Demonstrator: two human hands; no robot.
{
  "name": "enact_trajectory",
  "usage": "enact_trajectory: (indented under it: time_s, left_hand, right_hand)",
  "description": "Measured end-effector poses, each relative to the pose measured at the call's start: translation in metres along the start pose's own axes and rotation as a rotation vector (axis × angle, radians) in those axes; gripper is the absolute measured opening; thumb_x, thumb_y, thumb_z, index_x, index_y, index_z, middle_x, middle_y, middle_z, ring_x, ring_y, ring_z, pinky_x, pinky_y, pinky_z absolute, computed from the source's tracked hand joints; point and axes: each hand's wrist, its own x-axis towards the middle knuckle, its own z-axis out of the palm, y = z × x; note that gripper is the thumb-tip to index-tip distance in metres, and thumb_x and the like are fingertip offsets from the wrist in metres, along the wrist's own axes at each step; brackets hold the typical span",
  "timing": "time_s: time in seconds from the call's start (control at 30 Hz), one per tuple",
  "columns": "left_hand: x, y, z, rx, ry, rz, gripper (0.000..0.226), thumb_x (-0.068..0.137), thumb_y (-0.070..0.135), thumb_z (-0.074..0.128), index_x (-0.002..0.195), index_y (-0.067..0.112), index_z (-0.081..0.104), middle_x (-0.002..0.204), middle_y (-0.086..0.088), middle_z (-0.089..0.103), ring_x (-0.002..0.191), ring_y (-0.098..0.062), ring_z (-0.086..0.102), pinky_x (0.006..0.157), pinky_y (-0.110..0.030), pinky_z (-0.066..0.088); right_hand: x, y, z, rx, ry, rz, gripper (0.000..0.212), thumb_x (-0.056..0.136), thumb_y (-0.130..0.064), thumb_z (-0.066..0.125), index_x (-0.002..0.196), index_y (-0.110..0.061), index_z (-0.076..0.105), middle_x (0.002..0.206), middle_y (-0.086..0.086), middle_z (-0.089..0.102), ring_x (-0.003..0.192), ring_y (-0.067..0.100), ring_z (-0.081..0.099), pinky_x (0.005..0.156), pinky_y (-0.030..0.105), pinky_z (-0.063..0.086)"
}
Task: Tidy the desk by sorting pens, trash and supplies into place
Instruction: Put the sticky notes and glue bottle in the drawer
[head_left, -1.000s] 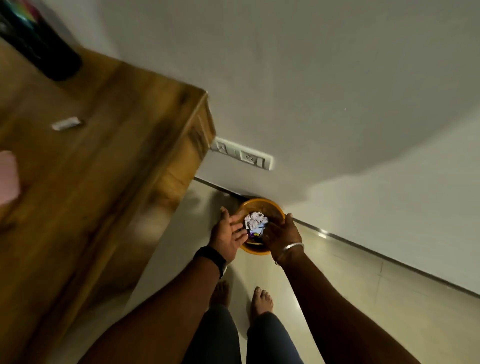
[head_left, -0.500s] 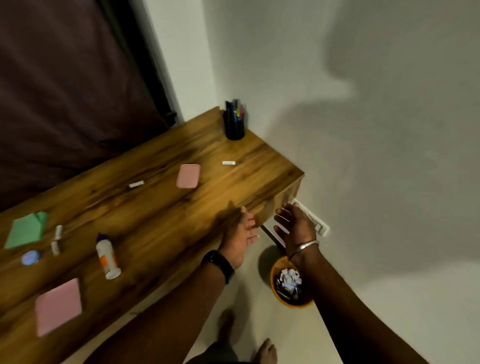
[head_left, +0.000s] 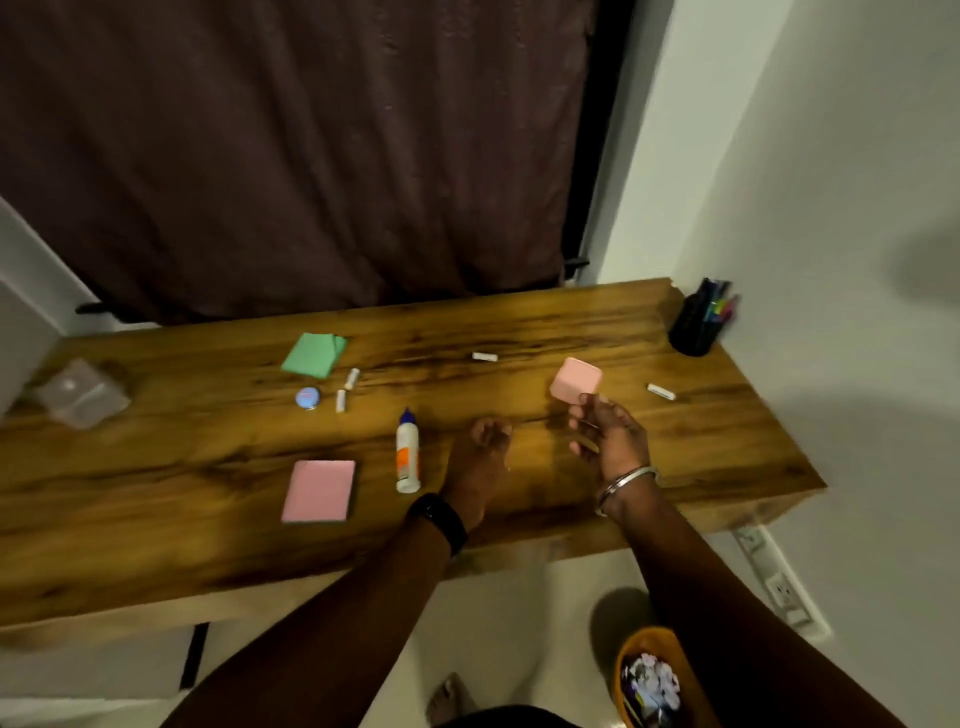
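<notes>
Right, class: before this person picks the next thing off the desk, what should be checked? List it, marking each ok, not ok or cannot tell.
1. Hands free: left hand and right hand show nothing held. Ok.
2. Next thing in reach: the small pink pad lies just past the right hand's fingertips. Ok; whether they touch, cannot tell.
3. Pen holder upright at the far right corner of the desk. Ok.
4. Room left in the orange bin on the floor, which already holds crumpled paper. Cannot tell.
5. Desk sorted: the glue bottle lies loose on its side. Not ok.
</notes>
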Motion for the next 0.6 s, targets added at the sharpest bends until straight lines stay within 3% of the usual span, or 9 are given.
enact_trajectory:
  time_s: [0.13,0.2,0.27,0.4,0.5,0.6]
  left_hand:
    - [0.015,0.005,-0.051,-0.004,0.083,0.044,0.021,0.101,0.005,0.061,0.099,0.025,0.065,0.101,0.003,0.068,0.092,-0.016,0.062,0.076,-0.036,0.052]
    - [0.018,0.006,-0.076,-0.023,0.114,0.07,0.018,0.1,0.002,0.06,0.103,0.018,0.067,0.094,0.0,0.067,0.082,-0.014,0.06,0.067,-0.031,0.051]
    - [0.019,0.005,-0.1,-0.034,0.166,0.074,0.014,0.101,0.006,0.062,0.108,0.015,0.069,0.094,-0.001,0.067,0.078,-0.015,0.06,0.068,-0.033,0.052]
    - [0.026,-0.004,-0.145,-0.018,0.201,0.101,0.014,0.099,0.009,0.064,0.102,0.022,0.066,0.111,-0.012,0.068,0.102,-0.029,0.064,0.086,-0.047,0.054]
    - [0.027,-0.007,-0.17,-0.032,0.243,0.118,0.025,0.097,-0.009,0.056,0.116,0.006,0.062,0.105,-0.009,0.067,0.105,-0.028,0.062,0.081,-0.038,0.05]
    - [0.032,-0.014,-0.189,-0.06,0.27,0.124,0.025,0.099,-0.009,0.057,0.122,-0.001,0.062,0.102,-0.007,0.067,0.099,-0.025,0.061,0.079,-0.036,0.048]
  right_hand:
    - [0.007,0.015,0.054,-0.008,-0.079,-0.013,0.019,0.1,-0.027,0.058,0.103,-0.013,0.071,0.087,0.002,0.07,0.07,0.011,0.064,0.057,0.026,0.044]
    - [0.009,0.022,0.08,-0.018,-0.115,-0.014,0.016,0.101,-0.023,0.057,0.096,-0.017,0.07,0.083,0.0,0.07,0.069,0.01,0.063,0.055,0.025,0.043]
    - [0.009,0.032,0.102,-0.047,-0.15,-0.001,0.017,0.102,-0.021,0.056,0.094,-0.02,0.07,0.081,-0.003,0.071,0.071,0.01,0.063,0.054,0.023,0.045]
    - [0.01,0.051,0.142,-0.102,-0.204,0.035,0.017,0.102,-0.02,0.055,0.094,-0.021,0.07,0.09,0.002,0.071,0.082,0.016,0.063,0.059,0.025,0.048]
    - [0.013,0.065,0.166,-0.133,-0.24,0.086,0.013,0.1,-0.02,0.057,0.098,-0.021,0.07,0.1,0.004,0.072,0.093,0.019,0.065,0.067,0.029,0.05]
    - [0.018,0.071,0.183,-0.17,-0.277,0.104,0.011,0.099,-0.02,0.06,0.099,-0.022,0.071,0.102,0.003,0.073,0.097,0.02,0.066,0.071,0.032,0.051]
